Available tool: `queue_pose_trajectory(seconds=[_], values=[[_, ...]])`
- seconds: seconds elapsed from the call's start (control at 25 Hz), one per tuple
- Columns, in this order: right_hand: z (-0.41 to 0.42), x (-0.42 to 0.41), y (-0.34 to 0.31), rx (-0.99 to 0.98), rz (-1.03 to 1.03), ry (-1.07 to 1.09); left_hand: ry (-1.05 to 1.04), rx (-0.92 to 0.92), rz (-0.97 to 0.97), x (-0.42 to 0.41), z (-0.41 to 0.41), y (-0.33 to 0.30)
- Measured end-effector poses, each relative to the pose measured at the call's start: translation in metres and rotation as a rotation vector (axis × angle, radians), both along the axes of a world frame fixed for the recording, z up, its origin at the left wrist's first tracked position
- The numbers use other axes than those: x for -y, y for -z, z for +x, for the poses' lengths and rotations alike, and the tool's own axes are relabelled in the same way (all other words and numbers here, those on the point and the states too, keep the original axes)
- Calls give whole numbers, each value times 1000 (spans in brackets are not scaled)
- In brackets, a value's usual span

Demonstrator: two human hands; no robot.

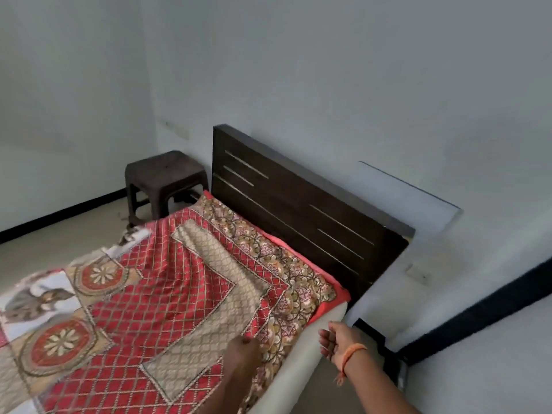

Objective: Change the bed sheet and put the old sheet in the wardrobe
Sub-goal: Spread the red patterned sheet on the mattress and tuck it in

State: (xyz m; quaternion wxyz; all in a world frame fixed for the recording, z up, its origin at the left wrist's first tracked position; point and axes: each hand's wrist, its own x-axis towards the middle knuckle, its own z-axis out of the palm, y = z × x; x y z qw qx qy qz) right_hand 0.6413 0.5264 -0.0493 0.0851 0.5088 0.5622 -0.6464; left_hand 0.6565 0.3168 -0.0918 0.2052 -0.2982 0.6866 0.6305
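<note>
Spreading the patterned red sheet (167, 294) over the mattress (298, 366), we press it with the left hand (243, 355), right hand (336, 342) loosely curled, empty; next: tucking the headboard-side corner.

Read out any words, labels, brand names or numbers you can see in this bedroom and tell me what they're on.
None: no readable text shows anywhere.
The red patterned bed sheet carries only motifs, no lettering.
The dark headboard has plain metal strips.
The brown stool bears no readable label.
The wall switch plate is too blurred to read.
</note>
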Motion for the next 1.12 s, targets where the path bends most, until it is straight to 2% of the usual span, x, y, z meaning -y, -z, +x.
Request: queue_pose_trajectory(seconds=[0.08, 0.16, 0.36, 0.52, 0.6, 0.64, 0.72, 0.84, 0.88, 0.96, 1.0, 1.12], values=[[-38, -23, 32, 78, 14, -68, -93, 105, 33, -17, -18, 38], [-84, -49, 75, 167, 37, -179, -265, 238, 148, -38, -30, 81], [-173, -101, 199, 450, 3, -483, -911, 532, 503, -114, -39, 169], [-204, -125, 261, 614, 3, -532, -1328, 544, 633, -173, -65, 211], [-215, -133, 282, 642, 70, -504, -1457, 530, 608, -181, -83, 223], [-218, -135, 286, 615, 103, -465, -1529, 514, 562, -181, -92, 229], [-225, -133, 287, 441, -14, -358, -1576, 374, 471, -163, -109, 233], [-266, -133, 284, 188, -251, -342, -1639, 131, 537, -125, -137, 238], [-284, -130, 278, 131, -314, -397, -1654, 79, 583, -114, -142, 241], [-314, -122, 269, 17, -379, -548, -1693, 107, 597, -96, -146, 254], [-326, -116, 269, 5, -365, -511, -1690, 147, 568, -90, -146, 258], [-348, -106, 281, 94, -242, -525, -1663, 196, 458, -83, -146, 267]])
